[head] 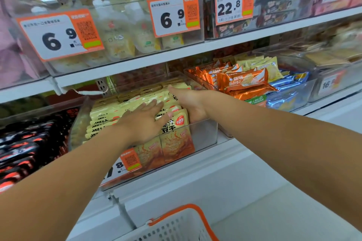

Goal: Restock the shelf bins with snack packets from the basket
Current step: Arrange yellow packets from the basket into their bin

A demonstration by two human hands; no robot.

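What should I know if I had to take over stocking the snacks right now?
Left hand: open, fingers flat on the yellow snack packets in the clear shelf bin.
Right hand: open, reaching along the right side of the same packets, seemingly pushing them together; no grip on any packet.
The bin is nearly full, packets standing in rows, with a gap at its right end.
The white basket with orange rim sits below the shelf; its contents are out of view.
Left to do: finish tidying this row, check the basket for more packets, fill the gap.
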